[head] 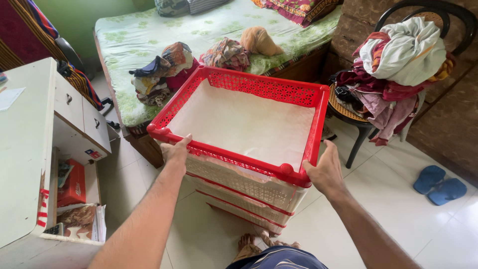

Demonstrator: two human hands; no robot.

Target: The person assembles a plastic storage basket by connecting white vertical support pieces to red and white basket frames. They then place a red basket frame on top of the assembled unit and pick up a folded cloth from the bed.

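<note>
Both my hands, left (pixel 175 151) and right (pixel 326 172), grip the red rim of a stacked basket (pixel 241 84) on the floor; tilting could topple the stack.

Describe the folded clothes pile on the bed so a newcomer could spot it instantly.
Start at the green-sheeted bed behind the red-rimmed rack held by both hands. The folded pile sits near the bed's left edge. Unlike the loose bundles beside it, it is stacked flat, dark piece on top.

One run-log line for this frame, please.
left hand: grips near rim | right hand: grips near corner | held: red-rimmed white plastic stacking basket, top tier | behind: bed with clothes piles
</note>
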